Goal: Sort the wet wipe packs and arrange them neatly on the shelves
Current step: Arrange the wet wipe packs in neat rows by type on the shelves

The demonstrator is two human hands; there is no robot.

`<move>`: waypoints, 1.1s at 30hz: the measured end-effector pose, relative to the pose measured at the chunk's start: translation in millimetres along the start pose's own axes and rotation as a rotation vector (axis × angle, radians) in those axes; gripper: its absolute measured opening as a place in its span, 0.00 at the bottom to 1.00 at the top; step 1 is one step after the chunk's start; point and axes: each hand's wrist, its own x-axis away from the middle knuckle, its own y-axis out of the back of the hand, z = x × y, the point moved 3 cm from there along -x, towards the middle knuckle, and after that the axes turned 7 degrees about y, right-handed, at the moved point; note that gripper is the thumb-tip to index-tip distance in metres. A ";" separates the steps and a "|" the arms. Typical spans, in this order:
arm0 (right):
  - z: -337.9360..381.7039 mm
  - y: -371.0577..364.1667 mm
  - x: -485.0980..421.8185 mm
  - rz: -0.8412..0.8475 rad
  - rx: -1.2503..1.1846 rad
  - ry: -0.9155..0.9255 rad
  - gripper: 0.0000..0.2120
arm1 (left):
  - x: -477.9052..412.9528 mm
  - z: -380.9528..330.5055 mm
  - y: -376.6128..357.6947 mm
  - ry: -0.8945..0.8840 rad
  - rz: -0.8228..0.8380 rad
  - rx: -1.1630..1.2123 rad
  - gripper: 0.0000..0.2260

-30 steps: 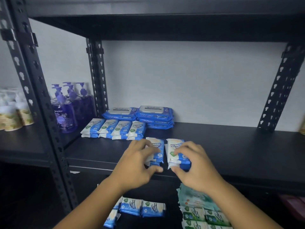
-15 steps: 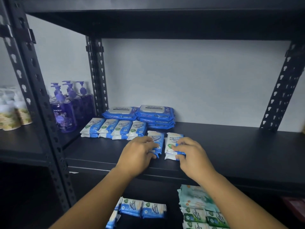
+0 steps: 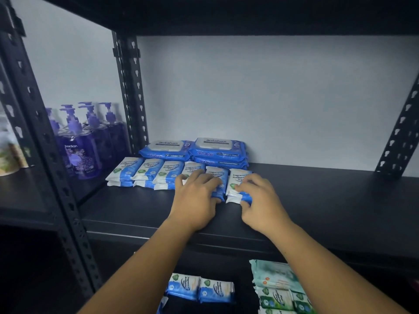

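Note:
Two small blue-and-white wet wipe stacks stand side by side on the black shelf (image 3: 317,200). My left hand (image 3: 195,198) grips the left stack (image 3: 218,175), fingers over its top and thumb at its near end. The right stack (image 3: 238,179) is held the same way by my right hand (image 3: 260,200). Both stacks sit at the right end of a row of matching small packs (image 3: 147,171), touching it. Behind the row lie large blue Antabax packs (image 3: 217,150) in two piles.
Purple pump bottles (image 3: 77,150) stand on the neighbouring shelf to the left, beyond a black upright (image 3: 131,98). On the level below lie more small blue packs (image 3: 199,287) and green packs (image 3: 278,291). The shelf's right half is bare.
Both hands have slid the two stacks away from the shelf's front edge, back and left, until they joined the right end of the row.

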 end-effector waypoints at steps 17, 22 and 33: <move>-7.8 -8.6 -10.2 -0.047 0.028 -0.002 0.18 | -5.2 5.5 -6.6 -0.028 -0.048 0.049 0.10; -12.3 -12.2 -10.5 -0.082 0.006 -0.006 0.19 | -14.5 6.1 -14.7 -0.066 -0.046 -0.002 0.10; -11.4 -12.3 -11.5 -0.020 0.022 -0.047 0.18 | -15.3 6.8 -17.7 -0.052 0.008 -0.054 0.14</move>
